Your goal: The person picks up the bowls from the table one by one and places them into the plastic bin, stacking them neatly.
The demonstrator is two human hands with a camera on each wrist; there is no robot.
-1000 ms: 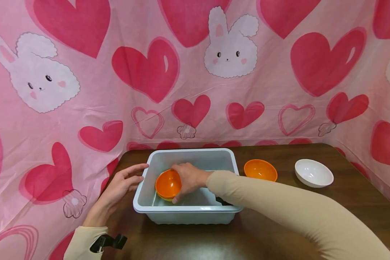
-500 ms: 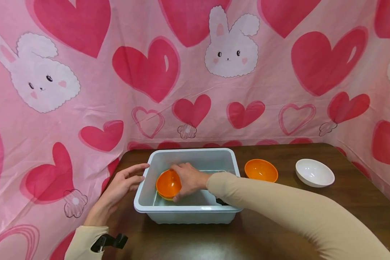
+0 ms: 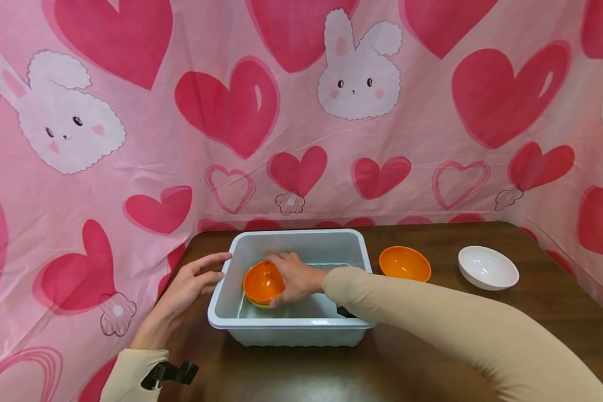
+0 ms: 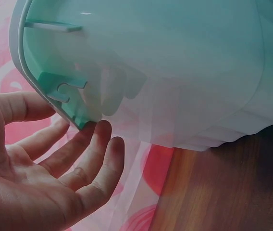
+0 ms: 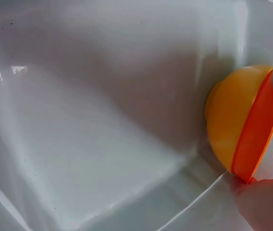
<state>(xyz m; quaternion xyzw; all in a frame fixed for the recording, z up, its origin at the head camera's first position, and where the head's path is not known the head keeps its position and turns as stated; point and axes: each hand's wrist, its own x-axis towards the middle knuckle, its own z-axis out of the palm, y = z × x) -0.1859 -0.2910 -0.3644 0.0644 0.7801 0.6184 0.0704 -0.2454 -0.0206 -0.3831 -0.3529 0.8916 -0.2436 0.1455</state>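
A pale blue-grey plastic tub [image 3: 251, 322] stands on the brown table, with water in its bottom. Inside it my right hand [image 3: 295, 276] grips an orange bowl [image 3: 263, 282] tilted on its edge, fingers over the rim and thumb below. The right wrist view shows the same orange bowl [image 5: 240, 122] edge-on against the tub's inner wall [image 5: 103, 96]. My left hand [image 3: 191, 285] lies open beside the tub's left rim, fingertips touching the corner. In the left wrist view the straight fingers [image 4: 86, 159] sit just under the tub's outer rim [image 4: 35, 77].
A second orange bowl [image 3: 404, 263] stands upright right of the tub, and a white bowl [image 3: 487, 267] further right. A pink heart-and-bunny cloth [image 3: 301, 111] walls in the back and both sides. A dark object [image 3: 344, 310] lies in the tub under my right sleeve.
The orange bowl has tipped slightly more upright in my right hand and shifted a little right. My left hand stays at the tub's rim.
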